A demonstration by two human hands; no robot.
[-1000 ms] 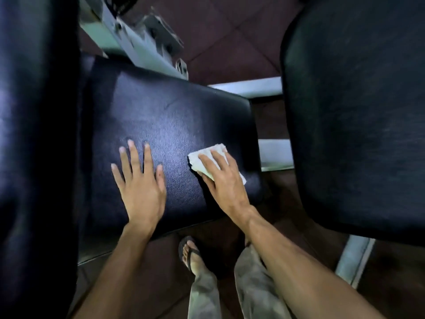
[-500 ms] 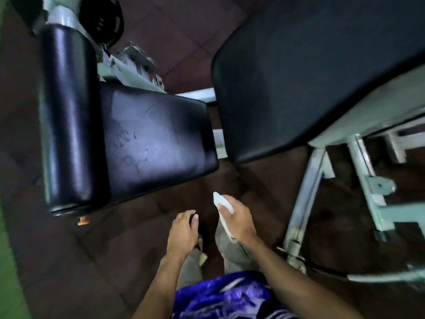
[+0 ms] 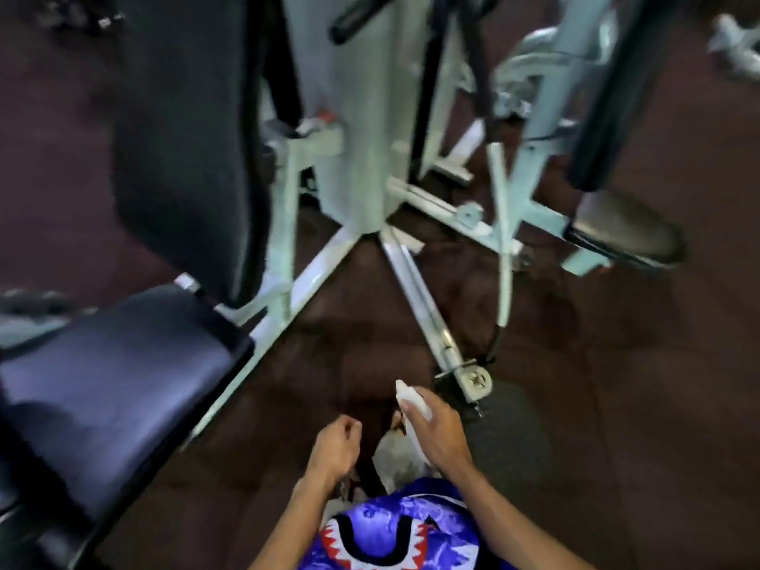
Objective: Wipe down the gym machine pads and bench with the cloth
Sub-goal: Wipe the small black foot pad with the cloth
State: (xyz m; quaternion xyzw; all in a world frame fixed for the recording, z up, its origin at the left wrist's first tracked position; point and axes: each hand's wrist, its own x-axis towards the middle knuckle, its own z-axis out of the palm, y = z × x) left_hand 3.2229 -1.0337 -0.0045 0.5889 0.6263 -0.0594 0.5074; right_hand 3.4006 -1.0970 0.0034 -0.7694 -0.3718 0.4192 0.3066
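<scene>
My right hand [image 3: 438,436] is shut on a folded white cloth [image 3: 411,399], whose end sticks out above the fingers. It hangs low in front of my body, over the floor. My left hand [image 3: 335,448] is beside it with fingers curled in and nothing in it. A black seat pad [image 3: 111,392] lies at the lower left, well left of both hands. Behind it a tall black back pad [image 3: 185,129] stands upright. A smaller black pad [image 3: 625,230] sits at the right on the machine frame. Neither hand touches any pad.
Pale green-white frame bars [image 3: 415,290] of the machine spread across the dark brown floor ahead, ending in a foot plate [image 3: 475,382] just beyond my right hand. A black post [image 3: 608,88] rises at the right. My blue patterned shirt [image 3: 395,528] fills the bottom edge.
Both hands left the seat pad and drew back toward my body, the right one keeping the cloth. The view has swung right, so the seat pad now lies at the left.
</scene>
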